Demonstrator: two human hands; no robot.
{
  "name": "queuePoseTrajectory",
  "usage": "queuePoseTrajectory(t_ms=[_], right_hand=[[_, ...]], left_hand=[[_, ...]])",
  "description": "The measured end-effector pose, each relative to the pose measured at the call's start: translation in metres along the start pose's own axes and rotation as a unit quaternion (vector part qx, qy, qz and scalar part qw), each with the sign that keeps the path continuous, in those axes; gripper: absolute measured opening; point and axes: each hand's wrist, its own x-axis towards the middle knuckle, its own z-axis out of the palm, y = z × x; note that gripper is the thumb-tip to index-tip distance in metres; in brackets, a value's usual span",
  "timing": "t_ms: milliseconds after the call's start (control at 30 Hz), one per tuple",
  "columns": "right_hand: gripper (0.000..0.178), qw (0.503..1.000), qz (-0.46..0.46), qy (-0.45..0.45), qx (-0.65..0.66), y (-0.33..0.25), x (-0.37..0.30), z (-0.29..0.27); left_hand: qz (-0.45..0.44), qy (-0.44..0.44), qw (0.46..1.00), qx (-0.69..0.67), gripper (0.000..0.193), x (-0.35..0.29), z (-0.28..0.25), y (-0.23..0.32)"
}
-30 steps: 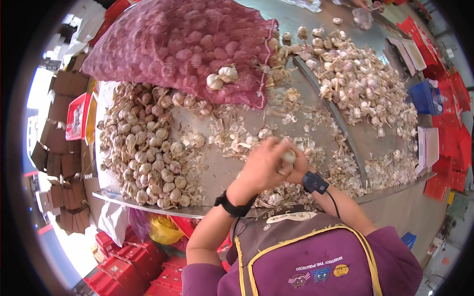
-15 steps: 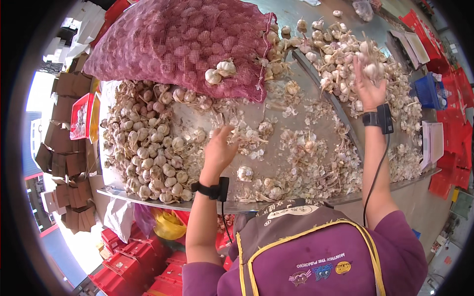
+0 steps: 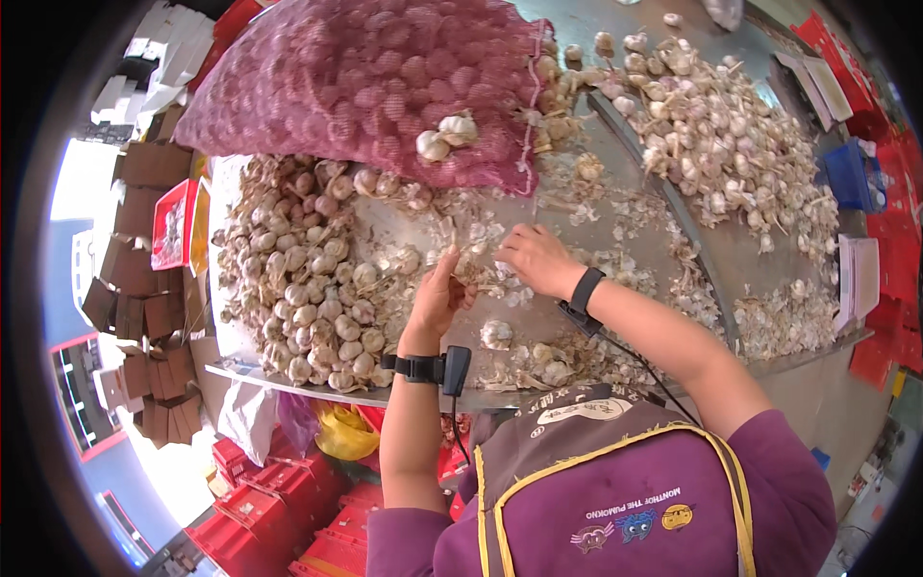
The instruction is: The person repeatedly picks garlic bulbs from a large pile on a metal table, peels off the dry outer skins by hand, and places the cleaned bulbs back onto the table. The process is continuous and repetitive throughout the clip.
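Over the middle of the metal table [image 3: 625, 216], my two hands face each other a short gap apart. My left hand [image 3: 440, 296] is closed, thumb up and fingers curled in; what lies inside is hidden. My right hand [image 3: 538, 258] points left with bent fingers pressed together, and a pale bit shows at their tips, too small to name. Loose garlic skins [image 3: 481, 240] and dry stems lie around and beyond both hands. A single garlic bulb [image 3: 496, 335] sits just nearer than the gap. To the left of my left hand spreads a pile of untrimmed garlic bulbs [image 3: 308, 288].
A purple mesh sack [image 3: 356, 87] full of bulbs lies at the far left, two bulbs on top. Right of a metal divider bar [image 3: 663, 183] is a heap of paler garlic [image 3: 731, 144]. A blue basket [image 3: 854, 176] and red crates [image 3: 264, 510] stand around the table.
My right hand has swung from the right-hand garlic heap, where it was open beside a blurred bulb, back to the middle near my left hand. My left hand's fingers have curled in.
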Motion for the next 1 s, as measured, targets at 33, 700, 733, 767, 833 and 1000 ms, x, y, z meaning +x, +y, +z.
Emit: queuePoseTrajectory(t_ms=[33, 700, 733, 767, 833, 1000], right_hand=[[0.035, 1.000, 0.004, 0.014, 0.011, 0.001, 0.001, 0.004], [0.048, 0.140, 0.266, 0.028, 0.953, 0.014, -0.088, -0.023], [0.045, 0.138, 0.240, 0.047, 0.960, 0.028, -0.089, -0.043], [0.045, 0.128, 0.240, 0.112, 0.956, 0.041, -0.089, -0.073], [0.053, 0.022, 0.031, 0.166, 0.985, 0.086, -0.097, -0.110], [0.062, 0.114, 0.022, 0.403, 0.908, 0.141, -0.131, -0.173]], left_hand=[[-0.010, -0.009, 0.998, -0.069, 0.053, -0.004, -0.001, -0.002], [0.134, -0.091, 0.952, 0.261, 0.038, -0.049, 0.045, 0.000], [0.133, -0.073, 0.951, 0.270, 0.037, -0.046, 0.042, 0.000], [0.133, -0.051, 0.950, 0.277, 0.036, -0.045, 0.037, -0.002], [0.149, -0.024, 0.942, 0.298, 0.035, -0.034, 0.025, -0.010], [0.198, 0.036, 0.860, 0.469, 0.038, -0.024, 0.041, 0.001]])
